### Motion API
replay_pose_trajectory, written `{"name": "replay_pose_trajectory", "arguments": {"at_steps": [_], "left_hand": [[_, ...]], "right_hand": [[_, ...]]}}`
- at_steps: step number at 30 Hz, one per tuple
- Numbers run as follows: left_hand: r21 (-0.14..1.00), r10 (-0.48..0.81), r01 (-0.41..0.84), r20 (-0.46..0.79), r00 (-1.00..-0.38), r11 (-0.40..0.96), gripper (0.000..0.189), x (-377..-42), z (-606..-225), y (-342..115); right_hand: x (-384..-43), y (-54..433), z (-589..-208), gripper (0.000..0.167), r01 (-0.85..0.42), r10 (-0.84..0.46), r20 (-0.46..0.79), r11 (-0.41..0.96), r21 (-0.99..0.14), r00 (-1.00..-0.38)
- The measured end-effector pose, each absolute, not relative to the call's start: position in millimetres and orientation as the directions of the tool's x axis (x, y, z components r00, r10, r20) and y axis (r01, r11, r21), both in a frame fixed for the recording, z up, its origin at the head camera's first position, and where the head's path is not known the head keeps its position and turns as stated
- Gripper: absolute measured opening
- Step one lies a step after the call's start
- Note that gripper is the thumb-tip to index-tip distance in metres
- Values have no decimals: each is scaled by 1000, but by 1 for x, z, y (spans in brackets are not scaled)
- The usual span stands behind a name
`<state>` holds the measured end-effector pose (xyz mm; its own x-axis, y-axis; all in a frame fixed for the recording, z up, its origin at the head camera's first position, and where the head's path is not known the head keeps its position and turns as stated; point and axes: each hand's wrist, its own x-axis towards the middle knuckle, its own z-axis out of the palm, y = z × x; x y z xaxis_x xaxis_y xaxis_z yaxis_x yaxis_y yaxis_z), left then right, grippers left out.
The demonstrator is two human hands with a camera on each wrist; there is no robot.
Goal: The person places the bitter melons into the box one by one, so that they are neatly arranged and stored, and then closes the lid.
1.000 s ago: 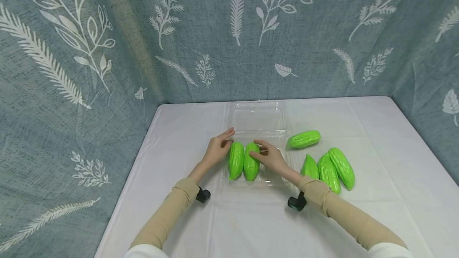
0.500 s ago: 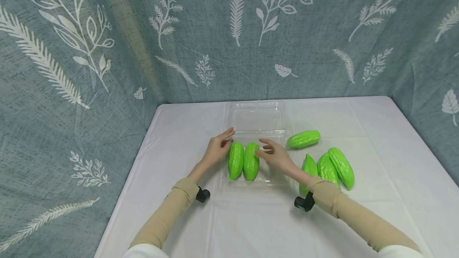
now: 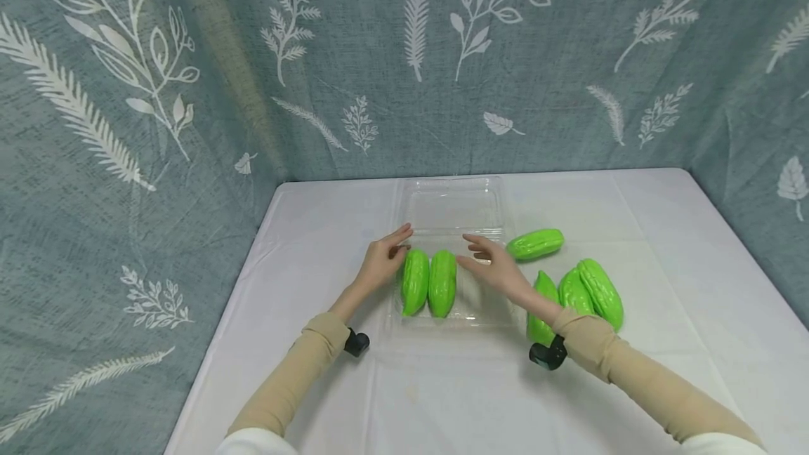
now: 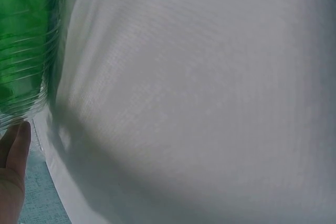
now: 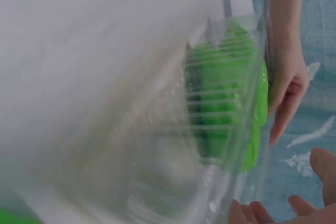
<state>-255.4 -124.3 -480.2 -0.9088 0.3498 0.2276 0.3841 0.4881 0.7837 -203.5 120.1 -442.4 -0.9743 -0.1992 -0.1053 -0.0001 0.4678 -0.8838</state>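
Note:
Two bright green bitter melons [image 3: 415, 283] lie side by side in the left part of a clear plastic clamshell box [image 3: 483, 304], tips toward the person. My left hand [image 3: 379, 263] rests at the box's left edge, fingers extended; in the left wrist view, its fingertips [image 4: 24, 129] are right at the ribbed wall. Above the box's right part is my right hand [image 3: 496, 269], fingers loosely spread and nothing between them, thumb near the right melon [image 3: 442, 283]. Through the clear wall, the right wrist view shows green melon [image 5: 226, 98].
The box's lid [image 3: 451, 206] lies folded back behind it. Right of the box, one melon [image 3: 536, 244] lies sideways, with several more [image 3: 600, 293] nearer the person, partly behind the right forearm. A white cloth [image 3: 442, 392] covers the table; a patterned curtain [image 3: 379, 41] hangs behind.
The right hand has let go of the right-hand melon in the box and moved away to the right. The left hand and the melons have stayed put.

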Motion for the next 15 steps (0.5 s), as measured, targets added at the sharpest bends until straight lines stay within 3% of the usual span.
{"name": "replay_pose_trajectory", "arguments": {"at_steps": [15], "left_hand": [[779,350,395,240,-905,487,38,-253,-478,-124]], "right_hand": [[-188,136,-428,56,-104,-176,27,450,-887,-984]]}}
